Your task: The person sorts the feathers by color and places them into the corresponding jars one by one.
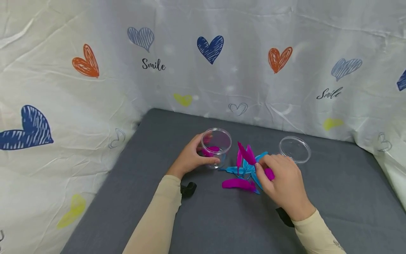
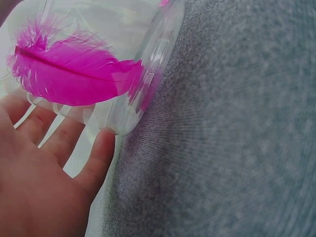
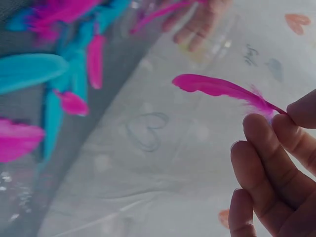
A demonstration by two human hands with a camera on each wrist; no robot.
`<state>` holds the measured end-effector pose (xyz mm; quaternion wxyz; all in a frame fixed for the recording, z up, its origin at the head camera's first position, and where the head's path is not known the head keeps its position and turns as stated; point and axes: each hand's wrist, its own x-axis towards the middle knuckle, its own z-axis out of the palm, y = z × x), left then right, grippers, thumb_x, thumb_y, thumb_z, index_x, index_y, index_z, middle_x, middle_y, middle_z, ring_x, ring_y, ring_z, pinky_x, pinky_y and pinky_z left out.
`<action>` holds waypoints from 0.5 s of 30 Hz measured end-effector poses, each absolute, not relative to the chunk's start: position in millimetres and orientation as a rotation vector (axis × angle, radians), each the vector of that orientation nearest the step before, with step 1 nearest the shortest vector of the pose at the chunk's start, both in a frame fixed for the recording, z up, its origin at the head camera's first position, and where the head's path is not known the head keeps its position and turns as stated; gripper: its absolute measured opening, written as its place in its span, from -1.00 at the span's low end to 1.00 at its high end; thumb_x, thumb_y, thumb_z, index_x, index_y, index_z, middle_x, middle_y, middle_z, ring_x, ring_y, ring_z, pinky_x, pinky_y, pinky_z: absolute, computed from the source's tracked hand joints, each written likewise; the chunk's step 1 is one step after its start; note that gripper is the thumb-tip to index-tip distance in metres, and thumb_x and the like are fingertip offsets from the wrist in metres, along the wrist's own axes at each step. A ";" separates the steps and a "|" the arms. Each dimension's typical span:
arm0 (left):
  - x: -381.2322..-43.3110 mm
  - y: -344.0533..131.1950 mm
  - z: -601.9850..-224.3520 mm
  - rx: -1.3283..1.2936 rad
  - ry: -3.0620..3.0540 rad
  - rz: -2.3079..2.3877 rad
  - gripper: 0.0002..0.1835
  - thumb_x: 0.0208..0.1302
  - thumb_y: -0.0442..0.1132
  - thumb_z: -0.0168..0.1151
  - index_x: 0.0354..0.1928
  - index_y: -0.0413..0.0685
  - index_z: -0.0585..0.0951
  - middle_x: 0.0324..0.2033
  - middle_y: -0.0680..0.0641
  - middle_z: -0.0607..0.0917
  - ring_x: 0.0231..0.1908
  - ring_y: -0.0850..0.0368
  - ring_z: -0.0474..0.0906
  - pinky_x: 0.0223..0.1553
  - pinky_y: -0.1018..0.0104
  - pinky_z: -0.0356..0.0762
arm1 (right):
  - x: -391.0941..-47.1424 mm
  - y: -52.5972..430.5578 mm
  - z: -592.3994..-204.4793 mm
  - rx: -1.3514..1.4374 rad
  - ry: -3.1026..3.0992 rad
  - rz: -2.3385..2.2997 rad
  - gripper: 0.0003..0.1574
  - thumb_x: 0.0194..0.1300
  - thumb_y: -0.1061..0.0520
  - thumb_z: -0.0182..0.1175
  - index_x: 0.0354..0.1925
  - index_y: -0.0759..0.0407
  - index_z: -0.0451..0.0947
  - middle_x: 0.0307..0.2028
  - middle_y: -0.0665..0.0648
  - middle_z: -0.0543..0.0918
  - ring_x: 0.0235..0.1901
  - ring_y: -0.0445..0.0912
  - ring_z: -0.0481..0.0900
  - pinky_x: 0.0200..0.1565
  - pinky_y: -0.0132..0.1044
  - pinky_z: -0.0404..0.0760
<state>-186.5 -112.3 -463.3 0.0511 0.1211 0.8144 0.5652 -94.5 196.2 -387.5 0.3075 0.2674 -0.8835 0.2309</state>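
Observation:
My left hand (image 1: 190,157) grips a clear plastic jar (image 1: 219,144) round its side, thumb toward me. The jar stands upright and uncapped on the cloth. Inside it lies a magenta feather (image 2: 74,79), large in the left wrist view. My right hand (image 1: 285,181) pinches another magenta feather (image 3: 217,86) by its quill between thumb and forefinger, its tip pointing up and left in the head view. Below and beside it is a loose heap of blue feathers (image 1: 245,170) mixed with magenta ones. One magenta feather (image 1: 236,183) lies along the heap's near side.
A round clear lid (image 1: 308,151) rests on the grey cloth (image 1: 222,225) just beyond my right hand. Behind and to the left, a white curtain (image 1: 177,63) printed with hearts and words borders the table.

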 end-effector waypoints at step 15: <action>-186.5 -112.3 -463.0 0.378 2.486 1.707 0.09 0.09 0.08 0.73 0.64 0.38 0.33 0.47 0.20 0.49 0.41 -0.08 0.48 0.42 -0.14 0.57 | -118.4 164.6 -342.0 0.792 -2.322 0.758 -0.85 0.44 0.07 0.31 -0.31 0.05 0.65 -0.40 -0.04 0.75 -0.36 -0.13 0.69 -0.18 -0.09 0.62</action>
